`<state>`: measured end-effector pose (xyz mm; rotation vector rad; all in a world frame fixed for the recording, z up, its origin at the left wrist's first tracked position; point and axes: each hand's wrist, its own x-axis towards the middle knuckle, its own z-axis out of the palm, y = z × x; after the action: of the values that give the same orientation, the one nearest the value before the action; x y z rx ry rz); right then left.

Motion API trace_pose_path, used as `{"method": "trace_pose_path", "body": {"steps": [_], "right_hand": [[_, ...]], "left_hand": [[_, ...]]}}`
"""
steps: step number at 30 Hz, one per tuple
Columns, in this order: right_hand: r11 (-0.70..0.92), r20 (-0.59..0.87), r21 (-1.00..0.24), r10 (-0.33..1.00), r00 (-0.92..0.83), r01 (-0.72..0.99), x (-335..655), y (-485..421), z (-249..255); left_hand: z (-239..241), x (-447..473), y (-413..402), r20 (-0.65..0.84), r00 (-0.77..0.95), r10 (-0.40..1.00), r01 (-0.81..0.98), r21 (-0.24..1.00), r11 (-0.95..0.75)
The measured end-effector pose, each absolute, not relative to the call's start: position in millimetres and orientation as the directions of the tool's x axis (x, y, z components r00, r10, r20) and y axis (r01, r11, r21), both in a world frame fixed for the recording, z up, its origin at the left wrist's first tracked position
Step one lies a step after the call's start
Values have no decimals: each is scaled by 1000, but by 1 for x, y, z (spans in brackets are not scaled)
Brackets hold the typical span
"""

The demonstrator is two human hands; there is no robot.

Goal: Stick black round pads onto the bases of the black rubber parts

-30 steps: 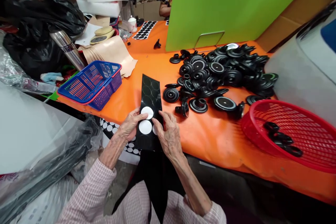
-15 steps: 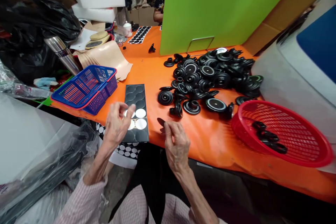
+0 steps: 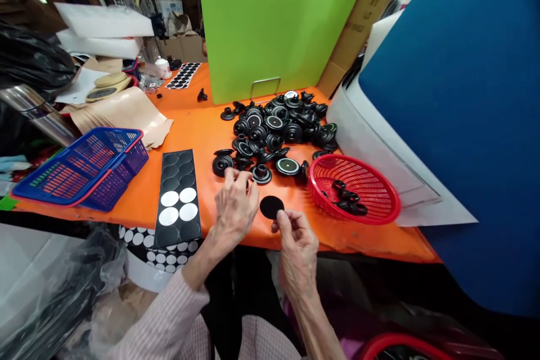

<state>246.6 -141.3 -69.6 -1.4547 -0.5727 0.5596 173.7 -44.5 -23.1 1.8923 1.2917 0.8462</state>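
My right hand (image 3: 297, 239) pinches a black round sticker (image 3: 271, 207) by its edge, just above the orange table's front edge (image 3: 337, 236). My left hand (image 3: 235, 207) is beside it. Its fingers curl round a small black round part (image 3: 242, 178) at the near edge of the pile of black round parts (image 3: 274, 124). A black sticker sheet (image 3: 177, 197) lies flat to the left of my left hand. It shows three white circles where stickers are gone.
A red basket (image 3: 371, 216) with a few black parts stands right of my hands. A blue basket (image 3: 80, 171) sits at the left. A green board (image 3: 270, 17) stands behind the pile, with a blue-and-white panel (image 3: 442, 112) at the right. Another dotted sheet (image 3: 143, 242) hangs under the table edge.
The sticker sheet went from both hands to lying flat on the table. My right hand came away with a black sticker. My left hand moved right to the parts pile. The view swung right.
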Motion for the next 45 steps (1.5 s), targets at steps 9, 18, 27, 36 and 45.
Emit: {"method": "trace_pose_path", "body": {"steps": [9, 18, 27, 36, 45], "right_hand": [[-38, -64, -998, 759, 647, -55, 272, -181, -69], [26, 72, -996, 769, 635, 81, 282, -179, -69], [-3, -95, -988, 804, 587, -156, 261, -161, -53], [-28, -45, -999, 780, 625, -37, 235, -146, -62], [-39, -65, -998, 774, 630, -56, 228, -144, -63]], "left_hand": [[-64, 233, 2, 291, 422, 859, 560, 661, -499], [-22, 178, -34, -274, 553, 787, -103, 915, 390], [-45, 124, -71, -356, 598, 718, -238, 776, 583], [-43, 112, -77, -362, 605, 709, -245, 763, 598], [-48, 111, -81, -364, 600, 713, -266, 749, 607]]}}
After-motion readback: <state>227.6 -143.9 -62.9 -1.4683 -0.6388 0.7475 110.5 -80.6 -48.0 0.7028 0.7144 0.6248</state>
